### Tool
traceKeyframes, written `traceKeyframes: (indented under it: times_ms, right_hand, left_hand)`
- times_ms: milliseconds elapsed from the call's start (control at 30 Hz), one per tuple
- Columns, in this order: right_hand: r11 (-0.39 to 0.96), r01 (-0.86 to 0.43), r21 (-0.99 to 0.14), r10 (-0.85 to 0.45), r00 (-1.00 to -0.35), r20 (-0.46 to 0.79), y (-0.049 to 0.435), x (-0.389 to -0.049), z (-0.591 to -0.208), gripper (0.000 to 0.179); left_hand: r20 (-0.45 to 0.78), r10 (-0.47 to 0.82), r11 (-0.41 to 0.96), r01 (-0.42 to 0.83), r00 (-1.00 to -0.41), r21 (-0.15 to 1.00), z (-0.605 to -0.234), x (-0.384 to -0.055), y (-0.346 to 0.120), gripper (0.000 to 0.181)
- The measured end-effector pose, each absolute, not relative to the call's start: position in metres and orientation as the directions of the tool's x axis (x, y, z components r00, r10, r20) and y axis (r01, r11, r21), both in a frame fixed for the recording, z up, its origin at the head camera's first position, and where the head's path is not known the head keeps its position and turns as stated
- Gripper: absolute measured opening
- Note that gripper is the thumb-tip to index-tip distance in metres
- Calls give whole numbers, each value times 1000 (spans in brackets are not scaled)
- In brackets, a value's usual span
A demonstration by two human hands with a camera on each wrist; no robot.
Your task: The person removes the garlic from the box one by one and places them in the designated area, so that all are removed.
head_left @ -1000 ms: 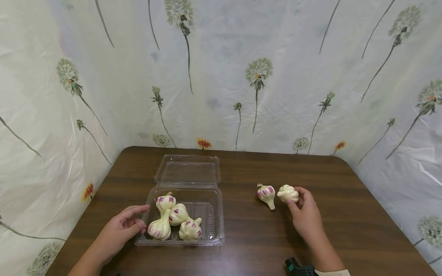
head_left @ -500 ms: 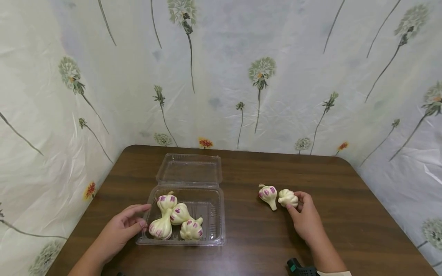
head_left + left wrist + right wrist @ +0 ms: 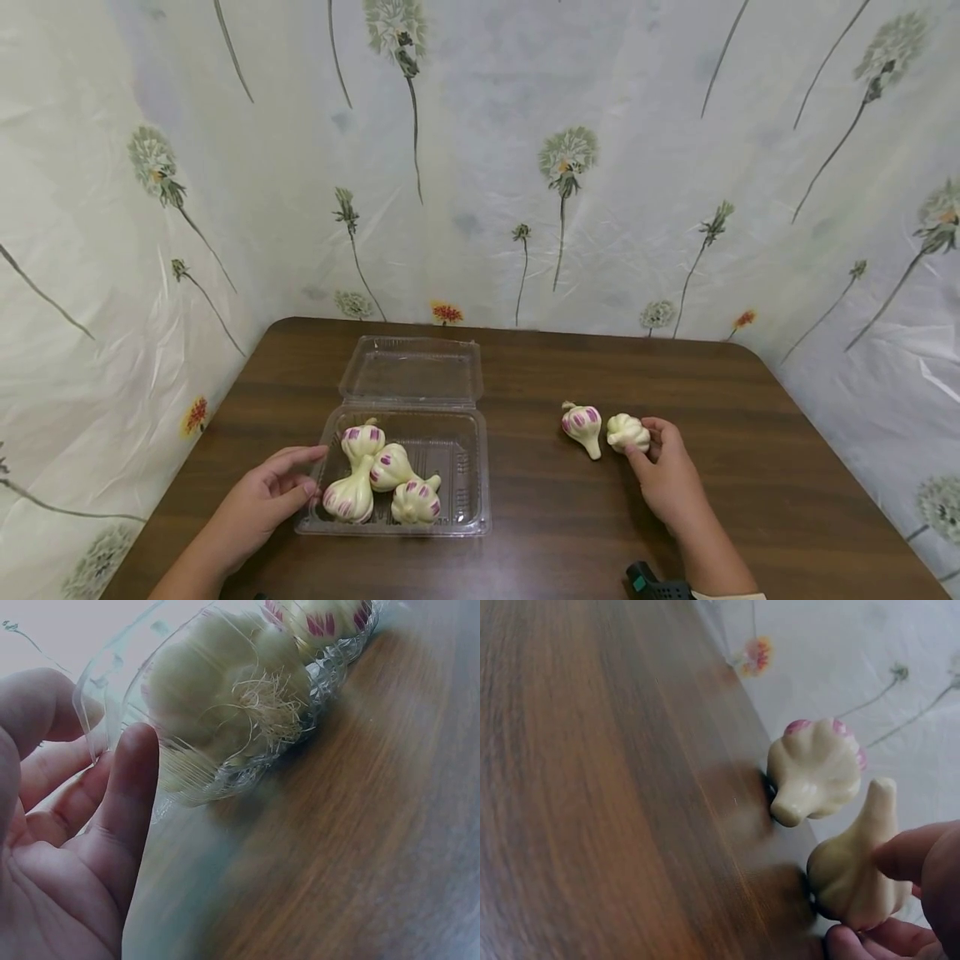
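My right hand (image 3: 667, 475) pinches a garlic bulb (image 3: 628, 432) between thumb and fingers, at the table's right side. In the right wrist view, this bulb's pale neck (image 3: 881, 799) points up and the thumb presses its side. Just left of it lies another garlic bulb (image 3: 582, 427) with purple marks. My left hand (image 3: 262, 500) grips the left rim of a clear plastic clamshell container (image 3: 480, 492), thumb on one side and fingers on the other. Several purple-marked garlic bulbs (image 3: 350, 497) lie in its left and middle part. The left wrist view shows one bulb's roots (image 3: 270, 705) through the wall.
The container's lid (image 3: 412, 371) lies folded back on the brown wooden table (image 3: 540, 533). Behind and beside the table hangs a pale sheet (image 3: 465, 167) printed with dandelions. A black device (image 3: 656, 583) is by the right wrist.
The right hand has come slightly nearer with its garlic bulb, which has turned a little. The left hand and the container stay as they were.
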State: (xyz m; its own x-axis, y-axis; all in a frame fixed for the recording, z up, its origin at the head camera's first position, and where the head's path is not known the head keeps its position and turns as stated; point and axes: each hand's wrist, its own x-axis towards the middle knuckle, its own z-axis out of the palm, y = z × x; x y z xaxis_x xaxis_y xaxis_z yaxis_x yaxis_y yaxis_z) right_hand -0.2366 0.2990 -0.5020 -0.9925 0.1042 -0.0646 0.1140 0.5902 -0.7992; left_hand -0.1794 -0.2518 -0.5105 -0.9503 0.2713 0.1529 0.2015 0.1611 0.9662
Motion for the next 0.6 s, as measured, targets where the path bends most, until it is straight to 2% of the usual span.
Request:
traceKeyframes:
  times_ms: [267,500,600]
  right_hand:
    - [567,134,-812,125,-989,-76,301,-237,-502,67]
    - [541,159,-826,169,-982,-78,301,-236,-497,79]
    - [539,152,-829,190,-980,-56,300,-236,-495,77]
  left_hand:
    - [150,270,166,199,-951,966,-513,-179,-252,47]
    - [153,264,170,202,-952,965,-513,-179,-252,47]
    - [152,262,170,201,-953,965,-512,-179,-252,47]
